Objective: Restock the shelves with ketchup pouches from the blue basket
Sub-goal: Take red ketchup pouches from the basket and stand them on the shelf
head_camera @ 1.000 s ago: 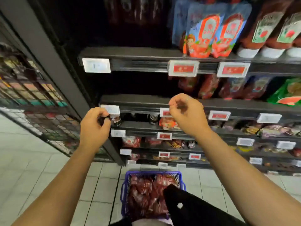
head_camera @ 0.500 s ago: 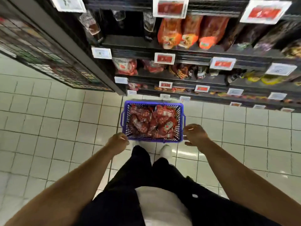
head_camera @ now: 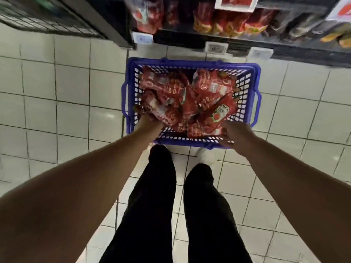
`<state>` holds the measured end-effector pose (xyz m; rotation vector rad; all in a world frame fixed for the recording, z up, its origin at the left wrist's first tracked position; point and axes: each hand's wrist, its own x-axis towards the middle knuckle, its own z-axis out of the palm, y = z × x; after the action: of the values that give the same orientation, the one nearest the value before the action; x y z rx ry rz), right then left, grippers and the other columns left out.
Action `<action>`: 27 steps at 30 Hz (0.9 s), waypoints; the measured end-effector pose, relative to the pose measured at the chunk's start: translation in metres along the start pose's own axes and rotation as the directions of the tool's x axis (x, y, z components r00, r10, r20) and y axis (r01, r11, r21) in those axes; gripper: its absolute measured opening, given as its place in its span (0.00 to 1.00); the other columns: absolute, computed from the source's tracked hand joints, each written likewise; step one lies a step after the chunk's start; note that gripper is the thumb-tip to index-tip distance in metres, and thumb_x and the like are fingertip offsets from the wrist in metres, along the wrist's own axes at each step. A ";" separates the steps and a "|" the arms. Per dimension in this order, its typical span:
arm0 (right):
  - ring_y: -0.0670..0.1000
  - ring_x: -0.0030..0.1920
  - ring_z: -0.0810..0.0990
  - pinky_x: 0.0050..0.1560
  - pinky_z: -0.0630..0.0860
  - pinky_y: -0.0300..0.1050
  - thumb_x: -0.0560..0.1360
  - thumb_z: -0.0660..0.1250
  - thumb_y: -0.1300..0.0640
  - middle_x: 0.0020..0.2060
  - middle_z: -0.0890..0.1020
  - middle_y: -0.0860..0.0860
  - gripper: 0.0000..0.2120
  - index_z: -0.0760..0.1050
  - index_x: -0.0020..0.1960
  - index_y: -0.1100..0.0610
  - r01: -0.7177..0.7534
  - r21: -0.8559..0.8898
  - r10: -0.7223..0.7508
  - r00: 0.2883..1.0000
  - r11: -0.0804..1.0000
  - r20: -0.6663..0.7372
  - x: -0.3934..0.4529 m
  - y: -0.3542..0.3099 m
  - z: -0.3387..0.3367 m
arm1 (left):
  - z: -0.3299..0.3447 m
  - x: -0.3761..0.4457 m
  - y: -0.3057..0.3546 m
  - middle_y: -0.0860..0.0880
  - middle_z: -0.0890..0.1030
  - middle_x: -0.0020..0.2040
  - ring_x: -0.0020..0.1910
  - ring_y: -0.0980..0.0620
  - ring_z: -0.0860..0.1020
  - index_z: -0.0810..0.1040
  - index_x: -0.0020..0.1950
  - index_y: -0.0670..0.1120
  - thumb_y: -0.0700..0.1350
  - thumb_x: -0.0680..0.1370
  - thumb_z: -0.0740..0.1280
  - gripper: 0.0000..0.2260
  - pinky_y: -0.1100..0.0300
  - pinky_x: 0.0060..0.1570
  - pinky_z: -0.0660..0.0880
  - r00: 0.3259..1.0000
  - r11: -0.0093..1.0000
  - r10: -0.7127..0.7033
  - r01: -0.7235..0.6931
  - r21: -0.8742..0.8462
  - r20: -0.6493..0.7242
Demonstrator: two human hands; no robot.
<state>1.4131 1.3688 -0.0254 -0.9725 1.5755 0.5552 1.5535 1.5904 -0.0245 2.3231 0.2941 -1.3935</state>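
The ketchup pouches (head_camera: 182, 97) lie heaped in the blue basket (head_camera: 253, 88), red packs crossing one another at loose angles and filling it nearly to the rim. One pouch near the right front corner shows a green and white label facing up. The basket stands on the floor (head_camera: 66, 95), just in front of the lowest shelf (head_camera: 237, 44), with its side handles sticking out left and right.

The left hand (head_camera: 150, 123) reaches over the near left corner of the basket and goes down among the pouches. Its fingers are hidden under the packs, so I cannot tell whether it grips one or only touches them. The right hand (head_camera: 234, 134) is at the near right corner, over the rim. Its fingers curl loosely toward the nearest pouch; whether they hold it or the rim is too blurred to tell.

Both bare forearms run from the lower corners up to the basket. Between them stand the person's legs (head_camera: 157, 196) in black trousers, feet just short of the near rim.

The floor is pale square tile with dark grout. On the shelf above the basket stand more red and orange packs (head_camera: 228, 21), with white price tags (head_camera: 216, 47) clipped along the shelf edge. At the upper left a dark wire rack (head_camera: 43, 18) stands beside the shelving.
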 end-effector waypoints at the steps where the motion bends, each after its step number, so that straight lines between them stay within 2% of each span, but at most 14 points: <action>1: 0.49 0.36 0.78 0.33 0.79 0.43 0.75 0.72 0.53 0.37 0.79 0.51 0.05 0.77 0.46 0.54 -0.005 -0.001 0.005 1.000 1.000 -0.016 0.023 0.001 0.007 | 0.010 0.026 -0.006 0.43 0.82 0.60 0.59 0.40 0.80 0.78 0.67 0.45 0.52 0.74 0.67 0.23 0.55 0.52 0.75 0.999 0.999 -0.024 0.023 -0.045 -0.034; 3: 0.48 0.34 0.77 0.36 0.82 0.46 0.73 0.73 0.50 0.34 0.79 0.49 0.08 0.79 0.47 0.54 0.011 -0.010 -0.012 0.997 1.000 -0.076 0.063 0.002 0.018 | 0.028 0.065 -0.013 0.48 0.83 0.52 0.50 0.45 0.81 0.78 0.65 0.47 0.52 0.73 0.74 0.22 0.57 0.46 0.76 0.985 0.970 -0.136 0.110 -0.218 -0.110; 5: 0.47 0.35 0.78 0.43 0.85 0.52 0.70 0.73 0.46 0.33 0.79 0.47 0.12 0.80 0.50 0.52 0.074 -0.049 -0.081 0.982 0.996 -0.168 0.092 0.004 0.027 | 0.043 0.093 -0.018 0.51 0.80 0.57 0.54 0.48 0.79 0.74 0.70 0.48 0.57 0.69 0.75 0.32 0.55 0.55 0.76 0.972 0.927 -0.199 0.144 -0.345 -0.128; 7: 0.47 0.37 0.79 0.42 0.84 0.50 0.68 0.72 0.44 0.36 0.81 0.46 0.17 0.81 0.54 0.51 0.146 -0.072 -0.158 0.964 0.987 -0.213 0.111 0.005 0.035 | 0.060 0.114 -0.020 0.53 0.76 0.63 0.59 0.50 0.76 0.68 0.75 0.47 0.61 0.64 0.77 0.43 0.52 0.61 0.75 0.964 0.877 -0.244 0.174 -0.449 -0.104; 10: 0.49 0.42 0.84 0.44 0.82 0.45 0.65 0.74 0.43 0.41 0.85 0.47 0.19 0.81 0.51 0.52 0.127 -0.054 -0.135 0.968 0.990 -0.210 0.132 0.008 0.044 | 0.077 0.141 -0.012 0.53 0.71 0.63 0.59 0.51 0.74 0.61 0.77 0.46 0.60 0.66 0.80 0.48 0.54 0.59 0.73 0.946 0.808 -0.312 0.213 -0.550 -0.092; 12: 0.44 0.31 0.81 0.30 0.78 0.34 0.66 0.77 0.44 0.30 0.81 0.42 0.14 0.76 0.40 0.50 0.119 -0.023 -0.121 0.960 0.993 -0.252 0.141 0.007 0.047 | 0.086 0.155 -0.002 0.47 0.72 0.70 0.62 0.46 0.76 0.59 0.78 0.49 0.61 0.66 0.79 0.48 0.48 0.61 0.75 0.918 0.729 -0.392 0.272 -0.628 -0.058; 14: 0.41 0.26 0.76 0.17 0.66 0.29 0.67 0.79 0.45 0.30 0.77 0.42 0.18 0.71 0.40 0.50 0.113 -0.014 -0.112 0.950 0.994 -0.291 0.146 0.004 0.051 | 0.087 0.161 0.000 0.45 0.71 0.70 0.61 0.45 0.75 0.56 0.77 0.47 0.62 0.64 0.80 0.51 0.51 0.57 0.73 0.858 0.665 -0.505 0.315 -0.678 -0.096; 15: 0.41 0.28 0.75 0.17 0.66 0.29 0.66 0.80 0.45 0.34 0.77 0.44 0.20 0.70 0.43 0.49 0.105 0.000 -0.100 0.948 0.994 -0.301 0.150 0.003 0.052 | 0.089 0.163 -0.002 0.45 0.72 0.68 0.55 0.48 0.76 0.58 0.74 0.45 0.61 0.63 0.80 0.49 0.54 0.51 0.70 0.850 0.668 -0.514 0.311 -0.677 -0.116; 16: 0.42 0.32 0.76 0.22 0.70 0.30 0.64 0.82 0.45 0.38 0.78 0.45 0.25 0.70 0.49 0.51 0.097 0.022 -0.086 0.950 0.995 -0.301 0.152 0.002 0.052 | 0.091 0.165 -0.006 0.47 0.73 0.64 0.47 0.52 0.77 0.62 0.70 0.44 0.60 0.65 0.80 0.44 0.57 0.46 0.71 0.862 0.689 -0.491 0.296 -0.662 -0.125; 17: 0.45 0.37 0.79 0.29 0.77 0.33 0.61 0.83 0.44 0.42 0.79 0.47 0.31 0.70 0.55 0.53 0.077 0.050 -0.059 0.955 0.996 -0.290 0.154 0.001 0.052 | 0.093 0.162 -0.009 0.45 0.65 0.72 0.42 0.54 0.76 0.63 0.67 0.43 0.61 0.65 0.80 0.41 0.60 0.45 0.71 0.877 0.711 -0.464 0.285 -0.643 -0.125; 18: 0.48 0.41 0.82 0.36 0.81 0.38 0.60 0.84 0.45 0.46 0.80 0.49 0.36 0.70 0.60 0.55 0.039 0.082 -0.016 0.965 0.996 -0.262 0.154 0.001 0.051 | 0.093 0.160 -0.014 0.49 0.59 0.50 0.43 0.53 0.74 0.61 0.69 0.44 0.62 0.64 0.80 0.44 0.59 0.47 0.71 0.883 0.726 -0.451 0.276 -0.630 -0.133; 19: 0.50 0.44 0.84 0.40 0.84 0.43 0.60 0.85 0.47 0.49 0.82 0.51 0.39 0.71 0.64 0.56 0.004 0.111 0.021 0.974 0.994 -0.225 0.154 0.001 0.050 | 0.091 0.158 -0.018 0.50 0.71 0.55 0.46 0.51 0.73 0.58 0.72 0.45 0.63 0.62 0.80 0.49 0.56 0.50 0.70 0.886 0.739 -0.438 0.261 -0.622 -0.149; 23: 0.58 0.52 0.85 0.53 0.83 0.57 0.61 0.85 0.56 0.56 0.83 0.55 0.39 0.70 0.67 0.57 -0.019 0.231 0.042 0.995 0.973 -0.094 0.149 0.006 0.042 | 0.076 0.147 -0.023 0.47 0.76 0.61 0.55 0.44 0.78 0.61 0.73 0.46 0.56 0.60 0.80 0.47 0.46 0.56 0.78 0.910 0.760 -0.391 0.237 -0.605 -0.134; 27: 0.59 0.52 0.86 0.52 0.83 0.54 0.68 0.80 0.56 0.55 0.84 0.58 0.31 0.73 0.67 0.60 -0.037 0.281 0.019 0.998 0.959 0.067 0.129 0.007 0.039 | 0.058 0.119 -0.021 0.42 0.80 0.59 0.53 0.41 0.81 0.71 0.68 0.46 0.50 0.60 0.72 0.36 0.44 0.50 0.81 0.939 0.759 -0.343 0.297 -0.579 0.031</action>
<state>1.4279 1.3663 -0.1598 -0.7111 1.5626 0.3636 1.5567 1.5796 -0.1584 1.8609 1.0343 -1.1365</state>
